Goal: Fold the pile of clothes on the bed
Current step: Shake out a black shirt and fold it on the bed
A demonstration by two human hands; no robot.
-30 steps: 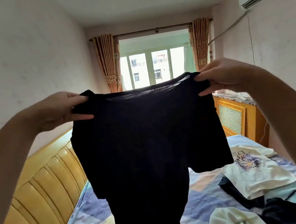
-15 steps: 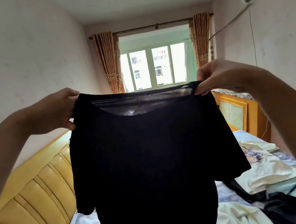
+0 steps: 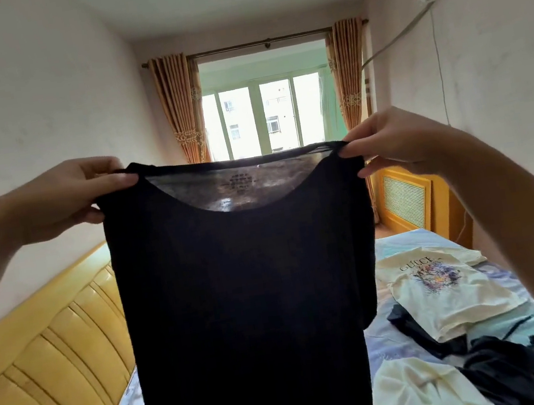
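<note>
Two hands hold a black shirt (image 3: 244, 292) up in the air by its shoulders, and it hangs straight down between them. The left hand (image 3: 60, 198) pinches the left shoulder edge with thumb on top and fingers curled under. The right hand (image 3: 398, 142) pinches the right shoulder edge the same way. Both arms reach forward at about the same height. Below the right grip, on the bed (image 3: 403, 241), lie a white printed shirt (image 3: 444, 286), a cream shirt (image 3: 422, 390) and dark clothes (image 3: 526, 368). Below the left grip stands the yellow headboard (image 3: 47, 367). Far behind the shirt are a window (image 3: 263, 116) and curtains (image 3: 180, 107).
</note>
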